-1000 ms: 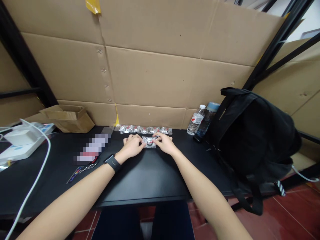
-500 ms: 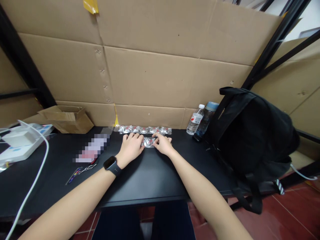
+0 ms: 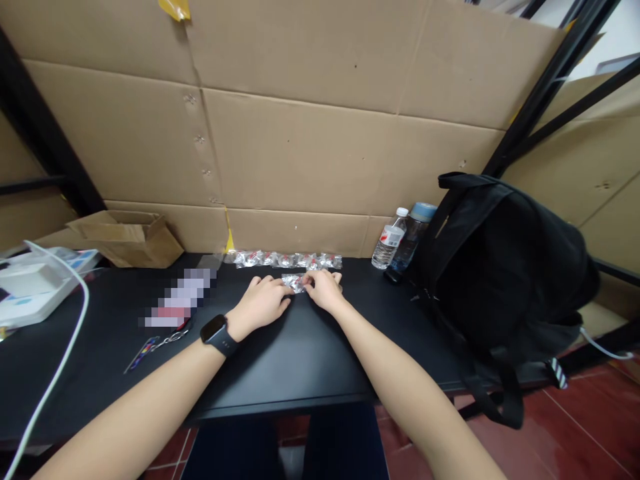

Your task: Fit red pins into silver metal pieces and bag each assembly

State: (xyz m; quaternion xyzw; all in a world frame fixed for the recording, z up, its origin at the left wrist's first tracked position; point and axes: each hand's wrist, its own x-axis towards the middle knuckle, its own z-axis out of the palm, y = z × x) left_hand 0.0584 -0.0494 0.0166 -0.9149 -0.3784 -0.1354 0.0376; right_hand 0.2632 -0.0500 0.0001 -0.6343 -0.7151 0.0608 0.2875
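Note:
A small clear plastic packet (image 3: 294,283) with something red and silver inside lies on the black table (image 3: 300,353). My right hand (image 3: 325,290) pinches its right end with curled fingers. My left hand (image 3: 263,301), with a black watch on the wrist, rests on the table just left of the packet, fingers loosely curled, its fingertips at the packet's left edge. Behind both hands a row of several like packets (image 3: 285,259) lies along the foot of the cardboard wall.
A black backpack (image 3: 505,267) stands at the right, with two water bottles (image 3: 400,243) beside it. At the left lie a keyring (image 3: 160,343), a white cable (image 3: 55,373), a white device (image 3: 30,290) and an open cardboard box (image 3: 127,237).
Both hands held the packet between them a second ago. The packet has since shifted slightly away and right with my right hand, and my left hand has drawn back a little.

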